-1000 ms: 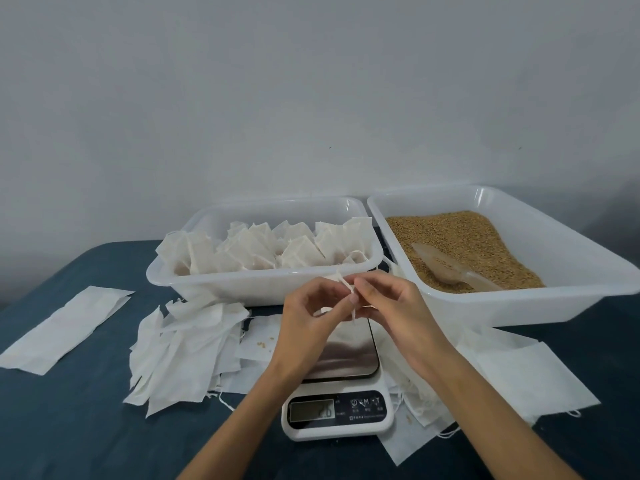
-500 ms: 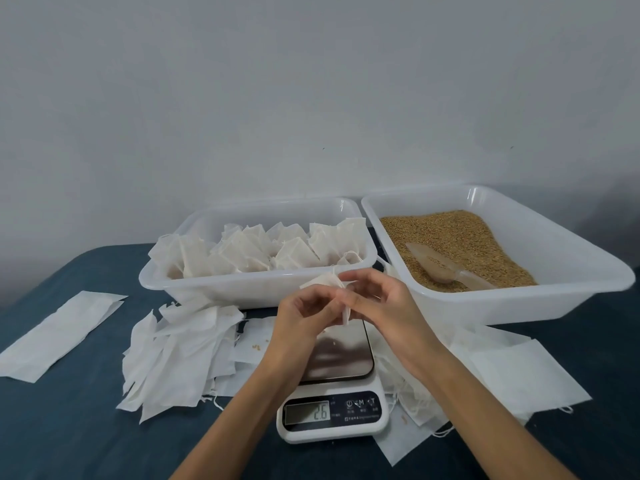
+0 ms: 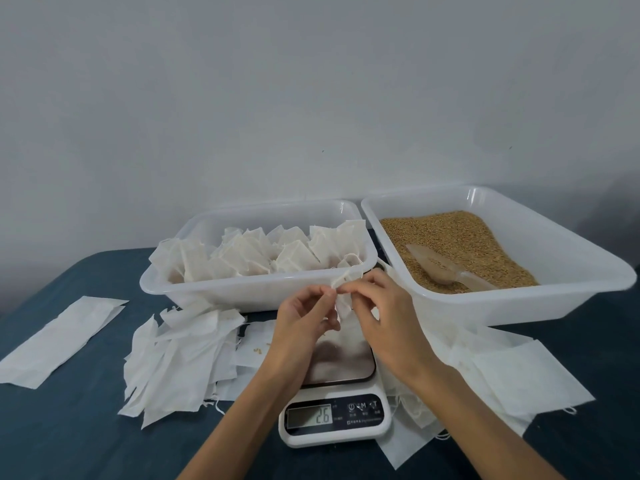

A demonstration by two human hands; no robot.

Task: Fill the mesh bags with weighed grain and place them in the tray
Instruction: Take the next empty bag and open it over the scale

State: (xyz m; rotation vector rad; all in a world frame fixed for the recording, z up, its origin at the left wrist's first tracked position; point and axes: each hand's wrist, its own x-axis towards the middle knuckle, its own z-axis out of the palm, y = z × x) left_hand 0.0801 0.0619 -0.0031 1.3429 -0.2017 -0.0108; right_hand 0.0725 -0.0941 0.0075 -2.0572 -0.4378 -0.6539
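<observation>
Hands [image 3: 346,306] with mesh bag [image 3: 343,299] slightly higher

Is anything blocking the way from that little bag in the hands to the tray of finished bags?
Nothing visible does. Both hands, left hand and right hand, pinch the mesh bag just before the tray, above the scale.

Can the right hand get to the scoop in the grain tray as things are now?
Probably not yet: the way to the scoop looks free, over the grain tray's low rim, but the right hand is pinching the mesh bag with the left hand.
</observation>
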